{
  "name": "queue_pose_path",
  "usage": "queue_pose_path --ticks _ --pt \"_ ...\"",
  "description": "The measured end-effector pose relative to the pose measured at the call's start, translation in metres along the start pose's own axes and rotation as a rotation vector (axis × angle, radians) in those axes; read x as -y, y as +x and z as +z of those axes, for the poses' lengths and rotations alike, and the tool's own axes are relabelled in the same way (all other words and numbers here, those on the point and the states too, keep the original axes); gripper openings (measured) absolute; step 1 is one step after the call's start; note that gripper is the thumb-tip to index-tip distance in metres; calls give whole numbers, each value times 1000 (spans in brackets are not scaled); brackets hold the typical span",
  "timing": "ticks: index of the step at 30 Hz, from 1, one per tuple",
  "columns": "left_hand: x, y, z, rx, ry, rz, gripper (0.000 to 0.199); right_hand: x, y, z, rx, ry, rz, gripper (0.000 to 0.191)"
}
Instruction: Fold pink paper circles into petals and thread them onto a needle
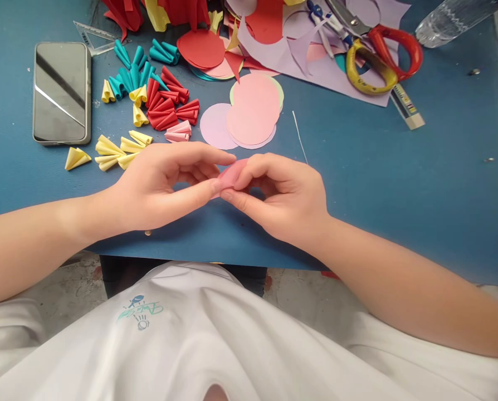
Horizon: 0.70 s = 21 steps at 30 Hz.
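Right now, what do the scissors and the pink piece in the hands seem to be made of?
Scissors: probably smooth plastic handles, with a soft shine; blades likely metal, grey and reflective.
Pink piece: probably thin, matte paper, since it curls between the fingers, though thin card is possible.

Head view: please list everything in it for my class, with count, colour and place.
black-screened phone: one, upper left
clear plastic set square: one, beside phone
folded paper cones: many, teal, red, yellow, pink, left of centre
flat paper circles: several, pink, lilac, red, upper centre
lilac paper sheet: one or more, cut, upper right
red-and-yellow-handled scissors: one, upper right
clear plastic bottle: one, top right
small labelled strip: one, below scissors
thin white stick: one, centre
blue table: one, beneath
curled pink paper: one, between hands
white printed shirt: one, bottom
left hand: one, bare, centre-left
right hand: one, bare, centre-right
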State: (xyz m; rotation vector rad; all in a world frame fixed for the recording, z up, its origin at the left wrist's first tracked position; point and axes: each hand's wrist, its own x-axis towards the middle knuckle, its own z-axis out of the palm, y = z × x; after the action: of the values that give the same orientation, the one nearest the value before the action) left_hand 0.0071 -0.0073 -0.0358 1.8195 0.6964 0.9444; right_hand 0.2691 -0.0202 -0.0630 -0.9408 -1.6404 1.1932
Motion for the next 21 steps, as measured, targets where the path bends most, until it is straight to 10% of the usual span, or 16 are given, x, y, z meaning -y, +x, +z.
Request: queue_pose_path --ticks 13,17,21 --pt "6 1 -1 -42 -68 0 46 -11 1 5 -9 182 -40 58" --pt "9 5 -1 -24 -118 -228 4 -8 -2 8 -77 146 -98 58" --pt "10 8 -2 6 -38 -26 10 -9 -1 9 -89 121 -73 61"
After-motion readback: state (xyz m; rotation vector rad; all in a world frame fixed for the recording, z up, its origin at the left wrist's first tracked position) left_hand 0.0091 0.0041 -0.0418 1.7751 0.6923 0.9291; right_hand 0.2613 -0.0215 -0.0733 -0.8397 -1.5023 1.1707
